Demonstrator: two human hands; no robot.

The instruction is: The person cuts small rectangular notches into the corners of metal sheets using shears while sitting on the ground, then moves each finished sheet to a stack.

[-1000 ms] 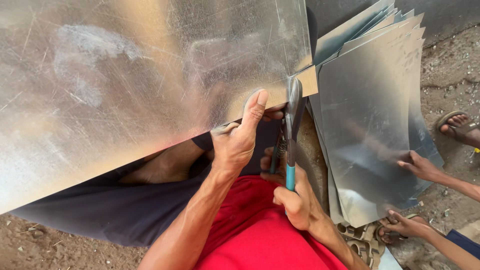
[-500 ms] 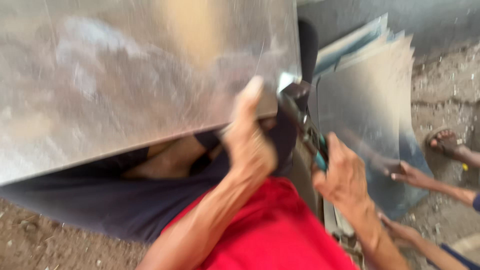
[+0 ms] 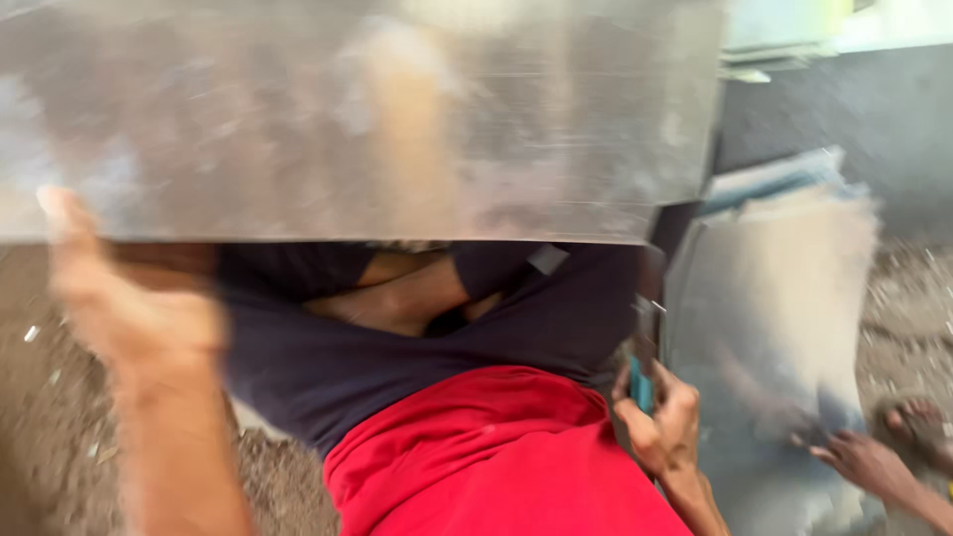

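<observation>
Big metal sheet (image 3: 347, 119), shiny, scratched, flat, gripped at lower edge by left hand (image 3: 119, 298), thumb up over edge; pretty blurry tbh. Snips with teal handle (image 3: 642, 382) clamped in right hand (image 3: 663, 422), fingers wrapped shut. Stack of thin grey sheets (image 3: 784, 288) seen just right of that hand. Another person's hand (image 3: 864, 462) pressed on stack.

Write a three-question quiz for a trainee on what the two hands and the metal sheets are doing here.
1. True or false: the left hand grips the lower edge of the large metal sheet.
2. Which hand holds the teal-handled snips?
3. Where does the stack of smaller sheets lie: A) right of the person, B) on the lap, C) behind the left hand?

Key:
1. True.
2. The right hand.
3. A, where another person's hand touches it.
</observation>
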